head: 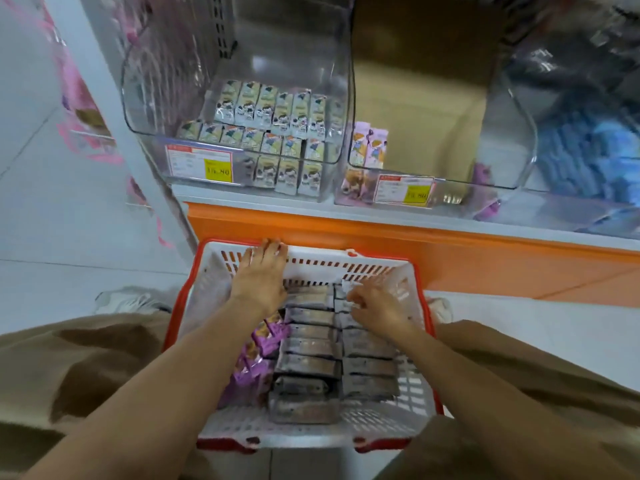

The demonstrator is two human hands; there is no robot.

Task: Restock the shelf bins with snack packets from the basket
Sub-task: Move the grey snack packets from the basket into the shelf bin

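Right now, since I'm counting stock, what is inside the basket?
Two rows of grey packets, purple packets beside them. The right hand covers some; anything underneath is hidden.

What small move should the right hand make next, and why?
Probably lift the grey packet up and out of the basket. The right hand has its fingers curled on that packet at the far end of the right-hand row, and the left hand rests on the basket's far rim, seemingly steadying it, so the pick looks ready.
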